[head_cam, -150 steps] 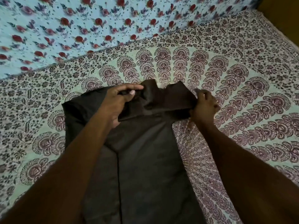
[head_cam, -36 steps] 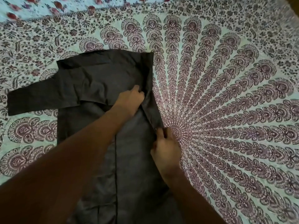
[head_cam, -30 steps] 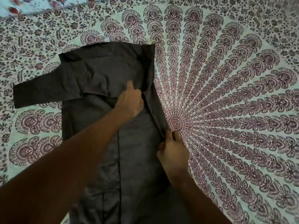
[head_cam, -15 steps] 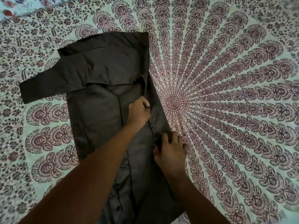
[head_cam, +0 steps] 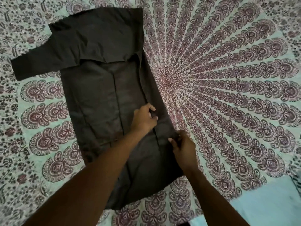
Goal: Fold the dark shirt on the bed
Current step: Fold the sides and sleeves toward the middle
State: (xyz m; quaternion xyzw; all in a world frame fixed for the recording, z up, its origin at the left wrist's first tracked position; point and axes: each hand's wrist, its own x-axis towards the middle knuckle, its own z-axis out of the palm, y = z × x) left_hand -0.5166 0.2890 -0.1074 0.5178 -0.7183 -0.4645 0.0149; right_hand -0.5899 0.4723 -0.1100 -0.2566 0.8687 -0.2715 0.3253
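The dark shirt (head_cam: pixel 97 88) lies flat on the bed, its body running from the top centre down to the lower middle. One sleeve sticks out to the left; the right side is folded inward as a long strip. My left hand (head_cam: pixel 144 119) pinches the inner edge of that folded strip near the shirt's middle. My right hand (head_cam: pixel 183 148) grips the strip's outer edge a little lower and to the right. Both forearms cover part of the shirt's lower half.
The bed is covered by a mandala-print spread (head_cam: pixel 228 95) in maroon on pale green, its centre just right of the shirt. A plain light-blue patch (head_cam: pixel 268 204) shows at the lower right corner.
Both hands have slid down the folded right strip toward the hem. The view has pulled back, so more of the shirt's lower end shows.
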